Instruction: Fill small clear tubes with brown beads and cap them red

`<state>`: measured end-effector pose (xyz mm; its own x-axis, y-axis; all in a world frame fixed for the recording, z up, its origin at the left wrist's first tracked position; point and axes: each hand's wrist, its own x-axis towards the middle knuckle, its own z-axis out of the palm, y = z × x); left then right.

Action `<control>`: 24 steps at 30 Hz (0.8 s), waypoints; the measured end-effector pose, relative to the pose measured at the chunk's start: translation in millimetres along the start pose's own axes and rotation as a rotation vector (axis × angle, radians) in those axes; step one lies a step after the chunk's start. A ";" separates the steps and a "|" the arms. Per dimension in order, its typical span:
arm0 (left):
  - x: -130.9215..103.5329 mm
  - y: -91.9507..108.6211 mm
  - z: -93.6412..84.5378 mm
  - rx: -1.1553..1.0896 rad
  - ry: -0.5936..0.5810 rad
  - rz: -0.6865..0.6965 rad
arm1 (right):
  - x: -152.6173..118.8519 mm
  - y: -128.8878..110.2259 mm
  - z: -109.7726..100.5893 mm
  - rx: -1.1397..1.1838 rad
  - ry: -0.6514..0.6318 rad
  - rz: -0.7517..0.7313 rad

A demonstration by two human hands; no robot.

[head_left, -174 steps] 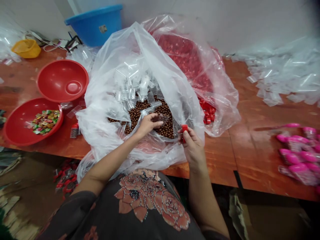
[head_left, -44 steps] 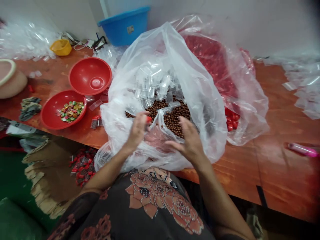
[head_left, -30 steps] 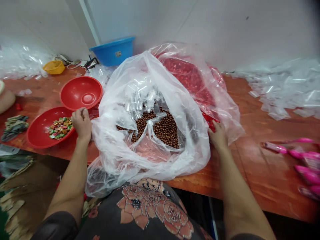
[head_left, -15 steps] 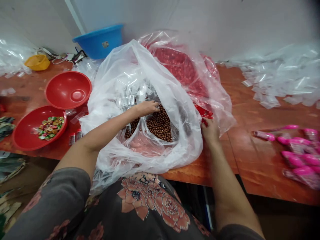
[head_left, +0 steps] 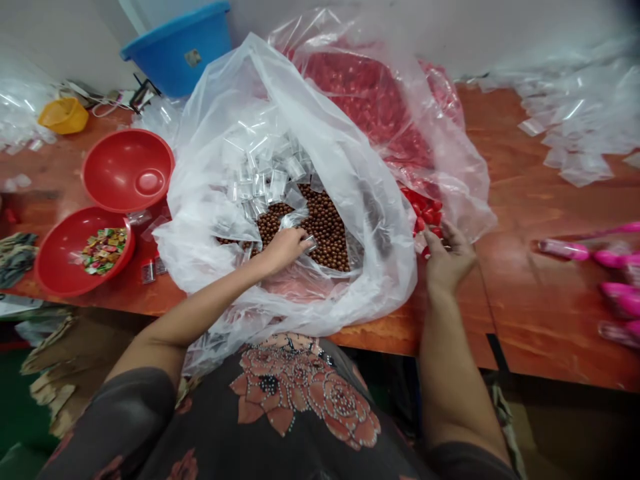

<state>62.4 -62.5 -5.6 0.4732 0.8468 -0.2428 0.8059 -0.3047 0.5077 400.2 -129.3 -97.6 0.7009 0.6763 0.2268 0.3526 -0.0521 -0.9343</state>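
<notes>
My left hand (head_left: 286, 251) is closed around a small clear plastic container (head_left: 311, 244), over the round brown balls (head_left: 325, 223) inside a big white plastic bag (head_left: 383, 293). Behind the balls, in the same bag, many small clear containers (head_left: 260, 167) are heaped. My right hand (head_left: 450, 260) is at the mouth of a clear bag (head_left: 473, 193), its fingers pinched by the small red pieces (head_left: 425, 208) there. A bit of red shows at its fingertips, apparently one red piece.
At the left stand a red bowl (head_left: 127, 160) and a second red bowl holding wrapped sweets (head_left: 104, 251). Behind are a blue tub (head_left: 180, 50) and a yellow basket (head_left: 64, 116). Clear plastic pieces (head_left: 580, 127) and pink items (head_left: 565, 249) lie right on the wooden table (head_left: 530, 313).
My left hand has come nearer to me and now shows a small clear container in its fingers. My right hand has drawn back slightly at the red pieces. The view has shifted.
</notes>
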 end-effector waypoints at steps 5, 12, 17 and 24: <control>17.3 12.8 15.3 -0.130 0.094 -0.124 | -20.1 -41.8 -4.9 0.404 0.272 0.069; 38.0 14.9 41.9 -0.666 0.085 -0.220 | -62.9 -86.0 -21.9 0.727 0.083 0.366; 37.5 10.0 49.4 -0.948 0.047 -0.223 | -89.9 -99.4 -22.5 0.763 -0.108 0.610; 30.3 8.5 46.0 -1.201 0.057 -0.244 | -110.4 -128.5 -20.0 0.766 -0.308 0.738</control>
<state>99.9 -59.5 -46.7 0.3158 0.8524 -0.4168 0.0174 0.4340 0.9007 289.9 -212.0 2.9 0.3594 0.8256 -0.4349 -0.6398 -0.1213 -0.7589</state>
